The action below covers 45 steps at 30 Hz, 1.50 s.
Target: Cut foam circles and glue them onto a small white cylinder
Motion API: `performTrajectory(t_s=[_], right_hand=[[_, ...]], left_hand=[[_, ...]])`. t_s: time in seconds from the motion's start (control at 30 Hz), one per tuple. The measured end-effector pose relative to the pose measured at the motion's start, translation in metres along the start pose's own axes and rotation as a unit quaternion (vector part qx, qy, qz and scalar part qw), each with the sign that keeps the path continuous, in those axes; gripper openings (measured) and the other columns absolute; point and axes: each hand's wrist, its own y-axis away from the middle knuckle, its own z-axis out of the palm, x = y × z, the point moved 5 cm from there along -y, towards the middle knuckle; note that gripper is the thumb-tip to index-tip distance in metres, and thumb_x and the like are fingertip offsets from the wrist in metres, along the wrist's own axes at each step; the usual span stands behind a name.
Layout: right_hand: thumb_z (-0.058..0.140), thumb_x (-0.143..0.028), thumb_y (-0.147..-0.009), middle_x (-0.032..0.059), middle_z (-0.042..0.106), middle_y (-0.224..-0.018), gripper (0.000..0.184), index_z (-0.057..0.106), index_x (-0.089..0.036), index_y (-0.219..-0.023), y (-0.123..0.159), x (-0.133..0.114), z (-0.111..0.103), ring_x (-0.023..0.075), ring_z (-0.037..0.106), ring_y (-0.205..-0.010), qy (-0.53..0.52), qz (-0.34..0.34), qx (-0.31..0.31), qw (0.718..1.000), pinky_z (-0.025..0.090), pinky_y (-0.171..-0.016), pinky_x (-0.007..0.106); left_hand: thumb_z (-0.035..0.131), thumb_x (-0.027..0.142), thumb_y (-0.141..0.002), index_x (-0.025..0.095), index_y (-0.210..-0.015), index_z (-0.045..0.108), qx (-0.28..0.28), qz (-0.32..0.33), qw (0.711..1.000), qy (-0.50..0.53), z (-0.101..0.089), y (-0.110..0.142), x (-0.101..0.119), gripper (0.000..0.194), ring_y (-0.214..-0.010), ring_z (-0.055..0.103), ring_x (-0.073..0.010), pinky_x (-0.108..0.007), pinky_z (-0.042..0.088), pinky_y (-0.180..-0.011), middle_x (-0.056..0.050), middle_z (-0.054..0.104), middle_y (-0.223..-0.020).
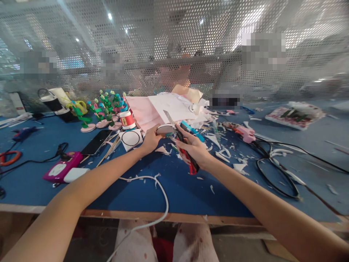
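My left hand (151,139) pinches a small white round piece with a dark rim line (165,129), held up above the table. Wrapped around the red and black handle of a utility knife (193,164) is my right hand (195,147). The knife's long blade (168,117) points up and away, just beside the round piece; whether it touches the edge I cannot tell. Left of my left hand lies a white foam-like square with a black circle drawn on it (131,138). Behind it stands a red and white paper cup (127,120).
Several green craft plants on pink bases (87,127) stand at the back left. A phone (96,142) and a purple power strip (62,166) lie nearer. White scraps (224,154) litter the right, by a glue gun with a pink part (245,134). A white cable (163,193) crosses the front edge.
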Motion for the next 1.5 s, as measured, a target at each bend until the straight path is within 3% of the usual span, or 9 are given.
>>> performTrajectory(t_s=[0.3, 0.47, 0.6, 0.77, 0.9, 1.07, 1.5], right_hand=[[0.066, -0.026, -0.077, -0.0109, 0.047, -0.047, 0.089, 0.021, -0.025, -0.154, -0.003, 0.002, -0.001, 0.0053, 0.037, -0.029, 0.024, 0.002, -0.008, 1.0, 0.032, -0.028, 0.018], [0.067, -0.026, -0.076, -0.0111, 0.047, -0.047, 0.09, 0.022, -0.025, -0.154, -0.002, 0.002, -0.001, 0.0051, 0.037, -0.03, 0.022, 0.005, -0.009, 1.0, 0.032, -0.029, 0.017], [0.066, -0.026, -0.078, -0.0108, 0.047, -0.046, 0.089, 0.02, -0.023, -0.154, -0.001, 0.002, 0.001, 0.0057, 0.037, -0.029, 0.025, 0.003, -0.018, 1.0, 0.033, -0.028, 0.018], [0.065, -0.025, -0.078, -0.0108, 0.047, -0.046, 0.088, 0.019, -0.022, -0.154, -0.001, -0.001, 0.0, 0.0058, 0.038, -0.03, 0.025, -0.004, 0.008, 1.0, 0.033, -0.028, 0.017], [0.063, -0.022, -0.079, -0.011, 0.046, -0.045, 0.086, 0.021, -0.022, -0.154, 0.0, -0.004, 0.0, 0.0056, 0.036, -0.03, 0.013, 0.017, 0.026, 0.999, 0.032, -0.029, 0.017], [0.059, -0.019, -0.081, -0.0108, 0.046, -0.045, 0.084, 0.019, -0.022, -0.154, 0.003, -0.008, 0.002, 0.0056, 0.034, -0.029, 0.001, 0.031, 0.027, 0.999, 0.031, -0.03, 0.017], [0.064, -0.022, -0.079, -0.0104, 0.047, -0.045, 0.089, 0.018, -0.021, -0.155, 0.002, -0.006, 0.0, 0.0053, 0.034, -0.03, -0.014, 0.021, 0.007, 1.0, 0.028, -0.029, 0.018]], left_hand=[[0.063, 0.012, -0.067, 0.013, -0.091, 0.061, 0.039, -0.03, 0.998, 0.033, -0.004, 0.0, -0.006, 0.024, -0.068, 0.062, -0.0142, -0.027, 0.057, -0.065, -0.001, 0.065, -0.075], [0.061, 0.009, -0.069, 0.011, -0.091, 0.063, 0.043, -0.003, 0.997, -0.063, -0.007, 0.001, 0.001, 0.022, -0.066, 0.06, -0.0143, -0.025, 0.053, -0.065, -0.002, 0.066, -0.071], [0.061, 0.007, -0.069, 0.011, -0.088, 0.064, 0.005, 0.015, 0.992, -0.126, -0.003, 0.002, 0.005, 0.019, -0.066, 0.06, -0.0145, -0.024, 0.049, -0.065, -0.001, 0.066, -0.068], [0.065, 0.007, -0.069, 0.012, -0.095, 0.06, 0.027, -0.012, 0.982, -0.187, -0.002, 0.004, 0.01, 0.028, -0.073, 0.064, -0.0176, -0.027, 0.051, -0.072, -0.002, 0.068, -0.074], [0.064, 0.009, -0.071, 0.017, -0.095, 0.053, 0.021, -0.034, 0.99, -0.134, -0.002, 0.006, 0.011, 0.027, -0.067, 0.064, -0.0153, -0.025, 0.052, -0.065, 0.0, 0.066, -0.075], [0.061, 0.013, -0.074, 0.018, -0.089, 0.052, 0.014, -0.01, 0.996, -0.092, -0.003, 0.006, 0.011, 0.019, -0.064, 0.062, -0.014, -0.024, 0.052, -0.061, 0.002, 0.062, -0.072], [0.061, 0.015, -0.075, 0.014, -0.108, 0.06, 0.011, 0.021, 0.981, -0.191, -0.003, 0.004, 0.005, 0.033, -0.073, 0.06, -0.0159, -0.025, 0.048, -0.071, -0.003, 0.068, -0.081]])
